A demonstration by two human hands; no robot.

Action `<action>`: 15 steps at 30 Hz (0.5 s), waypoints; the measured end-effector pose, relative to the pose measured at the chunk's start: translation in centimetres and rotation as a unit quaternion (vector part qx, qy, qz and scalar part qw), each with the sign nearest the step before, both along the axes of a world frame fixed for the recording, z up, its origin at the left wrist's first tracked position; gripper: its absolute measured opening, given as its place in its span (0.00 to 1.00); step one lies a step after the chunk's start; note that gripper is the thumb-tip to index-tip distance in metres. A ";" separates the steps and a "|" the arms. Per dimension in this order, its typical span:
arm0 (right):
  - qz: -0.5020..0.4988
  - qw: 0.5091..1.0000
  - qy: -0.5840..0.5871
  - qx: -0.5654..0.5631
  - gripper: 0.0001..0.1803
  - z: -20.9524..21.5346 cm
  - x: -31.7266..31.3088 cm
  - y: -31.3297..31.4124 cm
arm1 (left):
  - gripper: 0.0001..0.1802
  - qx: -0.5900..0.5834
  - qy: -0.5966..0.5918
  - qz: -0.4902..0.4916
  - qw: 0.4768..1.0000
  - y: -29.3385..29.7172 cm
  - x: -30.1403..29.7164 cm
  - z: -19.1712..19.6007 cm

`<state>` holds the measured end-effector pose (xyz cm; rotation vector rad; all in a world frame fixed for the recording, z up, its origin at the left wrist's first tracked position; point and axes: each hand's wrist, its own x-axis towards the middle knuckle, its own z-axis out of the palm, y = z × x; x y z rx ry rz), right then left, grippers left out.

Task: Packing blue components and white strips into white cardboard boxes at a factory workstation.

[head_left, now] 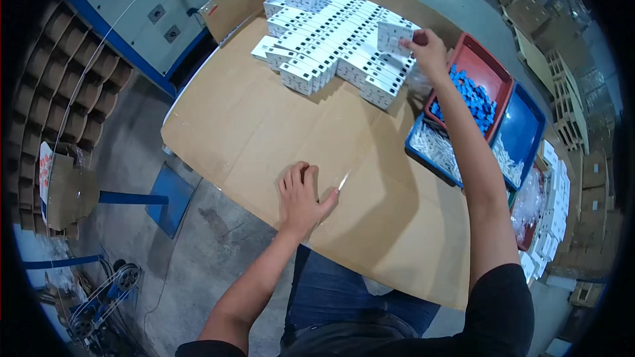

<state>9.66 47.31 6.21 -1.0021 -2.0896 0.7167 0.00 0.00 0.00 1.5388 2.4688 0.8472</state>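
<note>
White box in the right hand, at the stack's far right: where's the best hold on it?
Grip the white box by its two narrow side faces, coming from the right, where the right hand already is. Its left and near sides are crowded by the stacked boxes.

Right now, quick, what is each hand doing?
Left hand: fingers curled, resting on the cardboard table, holding nothing.
Right hand: closed on a small white box at the stack.

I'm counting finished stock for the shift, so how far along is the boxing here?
Done: many small white boxes stand stacked at the table's far end. In hand: the right hand holds one white box at the stack; the left hand rests flat on the cardboard. Left: blue parts fill the red tray, white parts the blue tray.
</note>
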 end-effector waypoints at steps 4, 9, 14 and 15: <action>-0.115 0.992 0.047 0.025 0.24 0.9 -4.4 6.2 | 0.36 0.002 -0.009 -0.018 1.000 1.4 -0.6 0.2; -0.197 0.977 0.071 0.022 0.22 0.1 -10.7 9.1 | 0.39 -0.018 0.013 -0.024 0.999 1.3 -1.3 -0.4; -0.248 0.965 0.074 0.047 0.20 -0.5 -13.1 11.8 | 0.40 -0.009 0.020 -0.026 0.999 1.6 -1.3 -0.5; -0.246 0.965 0.075 0.044 0.20 -0.7 -13.6 11.9 | 0.40 -0.012 0.020 -0.022 0.999 1.6 -1.2 -0.5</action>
